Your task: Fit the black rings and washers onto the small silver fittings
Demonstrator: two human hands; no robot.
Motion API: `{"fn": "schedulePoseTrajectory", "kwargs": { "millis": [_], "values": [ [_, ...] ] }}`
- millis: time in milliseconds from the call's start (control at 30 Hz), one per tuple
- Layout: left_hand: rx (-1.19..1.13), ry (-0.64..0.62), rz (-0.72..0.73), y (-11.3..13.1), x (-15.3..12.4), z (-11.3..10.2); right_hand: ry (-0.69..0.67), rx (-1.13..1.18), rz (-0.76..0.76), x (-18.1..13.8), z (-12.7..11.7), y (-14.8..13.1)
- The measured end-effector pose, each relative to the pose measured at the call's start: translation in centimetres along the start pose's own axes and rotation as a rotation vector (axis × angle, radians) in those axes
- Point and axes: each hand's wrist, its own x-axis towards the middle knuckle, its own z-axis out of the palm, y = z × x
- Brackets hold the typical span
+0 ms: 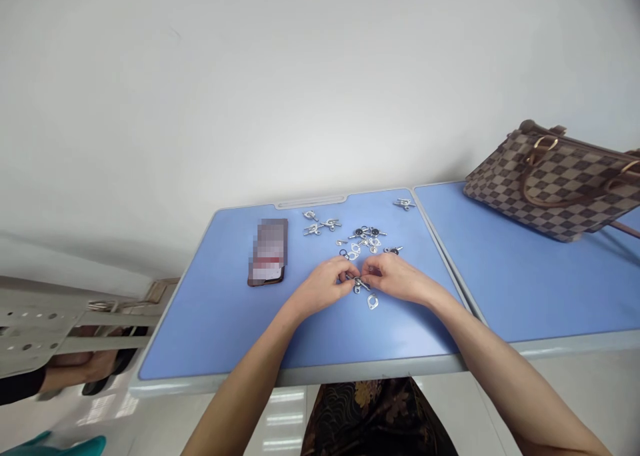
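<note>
The left hand (323, 284) and right hand (395, 277) are together, fingertips closed on a small metal fitting (359, 283) near the middle of the blue worktop (210, 323), toward its front edge. The fitting's long axis slants, its far end toward the left hand, near end toward the right. A pierced metal plate (373, 301) lies just beside it.
</note>
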Motion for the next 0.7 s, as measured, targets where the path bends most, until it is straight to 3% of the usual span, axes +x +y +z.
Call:
{"fn": "schedulePoseTrajectory", "kwargs": {
  "millis": [233,700],
  "values": [
    [-0.031,0.032,-0.072,-0.16,0.06,0.53,-0.003,0.012,0.007,0.02,0.31,0.22],
    [-0.011,0.062,-0.068,0.02,-0.27,0.55,-0.01,0.078,-0.02,0.39,0.94,0.92]
  ]
}}
